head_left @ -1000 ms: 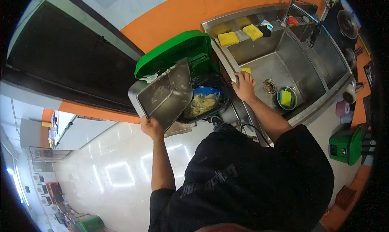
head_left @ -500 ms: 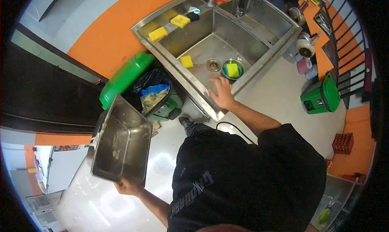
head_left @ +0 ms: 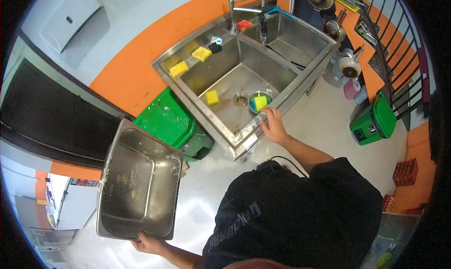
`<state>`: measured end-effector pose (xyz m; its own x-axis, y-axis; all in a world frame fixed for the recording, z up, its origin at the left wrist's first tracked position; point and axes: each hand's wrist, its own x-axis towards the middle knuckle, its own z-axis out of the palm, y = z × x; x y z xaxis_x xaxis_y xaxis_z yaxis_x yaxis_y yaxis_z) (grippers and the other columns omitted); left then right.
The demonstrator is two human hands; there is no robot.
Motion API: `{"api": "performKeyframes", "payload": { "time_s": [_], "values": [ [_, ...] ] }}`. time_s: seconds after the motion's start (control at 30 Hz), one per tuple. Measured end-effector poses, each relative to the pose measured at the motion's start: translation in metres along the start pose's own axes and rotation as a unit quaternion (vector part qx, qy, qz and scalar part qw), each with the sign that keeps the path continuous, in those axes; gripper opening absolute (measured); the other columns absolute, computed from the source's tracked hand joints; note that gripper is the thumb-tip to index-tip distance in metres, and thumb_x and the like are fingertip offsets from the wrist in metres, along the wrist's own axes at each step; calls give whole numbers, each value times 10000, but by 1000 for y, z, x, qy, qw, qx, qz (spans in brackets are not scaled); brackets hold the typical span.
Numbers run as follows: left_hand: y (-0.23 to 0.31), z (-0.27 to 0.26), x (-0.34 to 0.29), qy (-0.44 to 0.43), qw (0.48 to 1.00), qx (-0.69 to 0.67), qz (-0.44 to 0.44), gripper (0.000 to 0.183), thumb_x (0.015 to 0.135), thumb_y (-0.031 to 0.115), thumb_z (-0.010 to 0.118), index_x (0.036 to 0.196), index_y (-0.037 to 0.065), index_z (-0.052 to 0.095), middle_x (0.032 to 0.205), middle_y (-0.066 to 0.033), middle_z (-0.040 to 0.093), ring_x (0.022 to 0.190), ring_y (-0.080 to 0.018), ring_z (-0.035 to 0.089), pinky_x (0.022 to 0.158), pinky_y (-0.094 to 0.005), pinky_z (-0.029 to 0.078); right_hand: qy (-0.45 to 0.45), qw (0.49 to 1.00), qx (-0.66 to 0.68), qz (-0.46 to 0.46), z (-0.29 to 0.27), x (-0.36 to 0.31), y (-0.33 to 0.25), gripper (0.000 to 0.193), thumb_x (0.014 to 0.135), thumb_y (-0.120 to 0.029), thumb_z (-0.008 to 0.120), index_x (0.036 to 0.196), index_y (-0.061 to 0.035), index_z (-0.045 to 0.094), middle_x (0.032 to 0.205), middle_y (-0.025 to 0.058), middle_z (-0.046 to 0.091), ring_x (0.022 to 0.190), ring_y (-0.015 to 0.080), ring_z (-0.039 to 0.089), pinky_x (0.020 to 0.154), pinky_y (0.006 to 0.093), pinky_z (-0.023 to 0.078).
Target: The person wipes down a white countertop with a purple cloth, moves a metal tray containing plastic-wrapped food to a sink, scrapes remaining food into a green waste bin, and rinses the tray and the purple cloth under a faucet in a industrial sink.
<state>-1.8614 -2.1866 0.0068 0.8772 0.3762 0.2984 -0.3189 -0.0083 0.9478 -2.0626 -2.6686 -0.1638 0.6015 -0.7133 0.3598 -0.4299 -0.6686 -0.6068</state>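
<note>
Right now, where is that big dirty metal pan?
In the head view the metal pan is at lower left, held at its near edge by the left hand, just beside the green bin that stands next to the sink.

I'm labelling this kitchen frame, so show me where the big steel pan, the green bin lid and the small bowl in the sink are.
Deep rectangular steel pan (head_left: pixel 138 184), head view, on its soiled inner floor.
Green plastic bin lid (head_left: pixel 164 121), head view, middle of the top.
Small round bowl holding a yellow sponge (head_left: pixel 252 110), head view, its near rim.
</note>
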Motion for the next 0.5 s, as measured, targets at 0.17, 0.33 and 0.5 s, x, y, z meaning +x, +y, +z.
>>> {"api": "performKeyframes", "payload": {
  "time_s": [0.17,0.33,0.5],
  "values": [
    [-3,63,-44,3,995,-74,-64,413,783,-5,503,1192,-61,515,1152,-196,591,978,-289,599,836,-422,524,4,1000,16,-11,-60,-46,67,483,832,-143,631,1280,-52,478,1242,201,480,1194,392,436,1020,482,336],
    [8,190,-130,-8,973,-156,-168,458,824,11,502,1271,-45,417,1195,-217,521,1029,-331,571,848,-462,541,14,994,-33,102,-175,-161,202,511,824,-95,643,1298,-26,465,1249,211,502,1188,387,458,1047,482,339],
    [-61,281,-131,-113,927,-229,-275,403,693,-34,507,1094,-75,511,1079,-201,553,965,-367,593,841,-512,537,182,921,-57,340,-294,-309,325,490,913,-28,558,1376,-16,400,1325,175,449,1180,294,489,974,406,435]
  ]
}}
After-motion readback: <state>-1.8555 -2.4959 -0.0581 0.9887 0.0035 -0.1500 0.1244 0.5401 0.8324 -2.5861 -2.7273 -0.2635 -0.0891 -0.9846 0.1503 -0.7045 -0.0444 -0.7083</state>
